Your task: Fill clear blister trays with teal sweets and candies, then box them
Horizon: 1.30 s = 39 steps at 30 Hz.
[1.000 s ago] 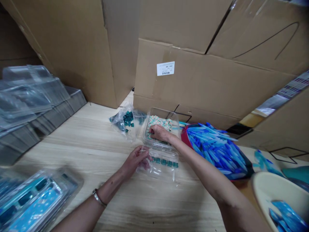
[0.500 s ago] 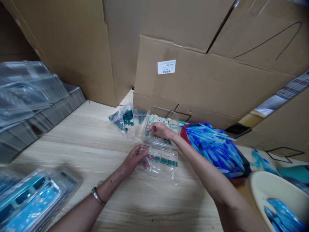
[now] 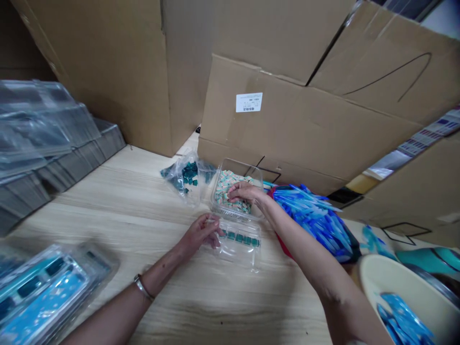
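Cardboard cartons (image 3: 273, 129) stand along the back of a pale wood-grain worktop (image 3: 108, 211), one carrying a small white label (image 3: 249, 102). At the worktop's left edge lie stacked clear plastic trays (image 3: 43, 124), and in its near left corner is a heap of blue-and-teal items sealed in clear plastic (image 3: 46, 292). Further right, near the back edge, a clear bag of teal squares (image 3: 187, 176) sits just beside an open clear clamshell box (image 3: 237, 165). The box lies toward the middle of the worktop, its far half filled with small pale pink, white and teal pieces (image 3: 226, 191) and its near half (image 3: 240, 254) showing a row of teal tiles (image 3: 239, 237). The left hand (image 3: 199, 233), a metal bangle (image 3: 143, 287) on its wrist, is curled closed over the left edge of the near half, gripping it. The right hand (image 3: 244, 192) rests in the far half, fingers bent down onto the pieces; whether they pinch any cannot be told. To its right, a heap of blue plastic spikes (image 3: 312, 218) lies on something red, and a cream basin (image 3: 391, 287) holding blue shapes (image 3: 402, 318) sits in the near right corner.
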Each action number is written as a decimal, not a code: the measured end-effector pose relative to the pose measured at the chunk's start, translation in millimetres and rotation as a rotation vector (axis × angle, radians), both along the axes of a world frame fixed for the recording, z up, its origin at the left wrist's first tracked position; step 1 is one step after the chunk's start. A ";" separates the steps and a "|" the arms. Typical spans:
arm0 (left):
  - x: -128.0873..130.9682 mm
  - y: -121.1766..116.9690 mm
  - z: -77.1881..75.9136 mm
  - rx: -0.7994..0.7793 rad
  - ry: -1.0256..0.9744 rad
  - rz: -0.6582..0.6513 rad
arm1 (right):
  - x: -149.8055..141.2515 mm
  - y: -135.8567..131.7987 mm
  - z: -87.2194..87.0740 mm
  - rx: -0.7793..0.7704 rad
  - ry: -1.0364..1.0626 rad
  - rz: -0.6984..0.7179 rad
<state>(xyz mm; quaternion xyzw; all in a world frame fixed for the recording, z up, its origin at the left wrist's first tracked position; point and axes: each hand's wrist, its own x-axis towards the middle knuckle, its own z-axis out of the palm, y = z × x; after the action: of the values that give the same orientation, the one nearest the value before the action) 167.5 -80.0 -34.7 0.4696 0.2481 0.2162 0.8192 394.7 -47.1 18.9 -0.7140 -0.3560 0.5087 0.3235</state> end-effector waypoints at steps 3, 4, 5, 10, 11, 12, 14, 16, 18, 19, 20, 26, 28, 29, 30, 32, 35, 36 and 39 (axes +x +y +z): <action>0.4 -0.2 -0.4 -0.012 0.000 0.001 | -3.8 1.1 -4.1 -0.031 -0.036 0.004; 0.4 -0.3 -0.3 -0.015 0.001 0.001 | -4.1 1.0 -5.3 -0.030 -0.069 0.017; 0.5 -0.5 -0.3 -0.015 0.001 -0.001 | -4.2 0.7 -6.4 -0.021 -0.113 0.033; 0.4 -0.4 0.1 -0.023 -0.015 -0.007 | -6.4 -2.2 -11.6 0.052 -0.444 0.195; 0.5 -0.3 -0.1 -0.026 -0.018 -0.008 | -7.7 -3.0 -11.9 0.064 -0.540 0.232; 0.5 -0.1 -0.4 -0.026 -0.023 -0.009 | -9.2 -3.8 -11.6 0.082 -0.644 0.262; 0.6 0.3 -1.6 -0.017 -0.036 -0.011 | -12.7 -5.6 -10.2 0.127 -0.831 0.300; 0.6 0.5 -3.4 -0.005 -0.051 -0.014 | -15.8 -7.4 -8.4 0.167 -0.925 0.334; 0.5 0.6 -5.0 0.003 -0.061 -0.016 | -18.1 -9.0 -7.7 0.197 -0.946 0.363; 0.4 0.6 -5.6 0.004 -0.064 -0.018 | -18.8 -9.7 -8.0 0.210 -0.945 0.372; 0.3 0.6 -5.9 0.005 -0.065 -0.021 | -19.3 -10.3 -8.7 0.223 -0.941 0.376; 0.0 0.4 -5.1 -0.003 -0.053 -0.023 | -8.5 -8.2 -11.8 0.272 -0.803 0.339; 0.0 0.3 -5.7 0.000 -0.059 -0.024 | 2.3 -4.5 -6.7 0.255 -0.690 0.297; 0.0 0.3 -6.2 0.004 -0.066 -0.025 | 8.1 -2.0 -2.9 0.238 -0.628 0.289; 0.1 0.2 -6.7 0.006 -0.073 -0.026 | 13.6 0.8 1.4 0.219 -0.569 0.300; 0.2 0.2 -7.4 0.005 -0.077 -0.024 | 21.8 7.9 9.6 0.198 -0.483 0.365; 0.7 0.4 -7.0 -0.010 -0.078 -0.020 | 24.6 21.5 16.9 0.198 -0.467 0.540; 0.9 0.5 -6.6 -0.016 -0.077 -0.022 | 23.4 26.4 17.5 0.196 -0.490 0.610; 1.5 1.0 -5.6 -0.026 -0.077 -0.030 | 17.7 39.2 14.7 0.167 -0.631 0.787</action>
<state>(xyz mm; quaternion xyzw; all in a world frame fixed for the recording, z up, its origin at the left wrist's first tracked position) 169.0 -79.0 -40.3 0.4539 0.2123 0.2184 0.8374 412.5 -7.9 33.6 -0.6166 -0.7176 0.3213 0.0401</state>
